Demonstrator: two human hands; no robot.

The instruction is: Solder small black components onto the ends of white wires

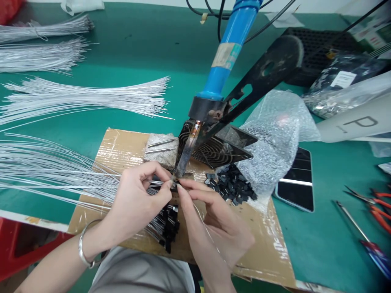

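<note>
My left hand (140, 195) pinches a thin silver wire (154, 182) and holds its end at the tip of a soldering iron (187, 152). My right hand (210, 219) pinches a small black part (174, 186) at the same spot, fingertips almost touching the left ones. The iron has a blue handle (227, 53) and rests fixed in a black metal stand (262, 77), tip pointing down at the cardboard sheet (122, 150). A bundle of wires with black parts on their ends (169, 226) lies under my hands.
Bundles of silver wires (85, 97) fan across the green table at left. A pile of black parts (232, 185) spills from a bubble-wrap bag (275, 138). A small fan (214, 148), a phone (297, 179), red-handled pliers (377, 205) and a screwdriver (363, 236) lie at right.
</note>
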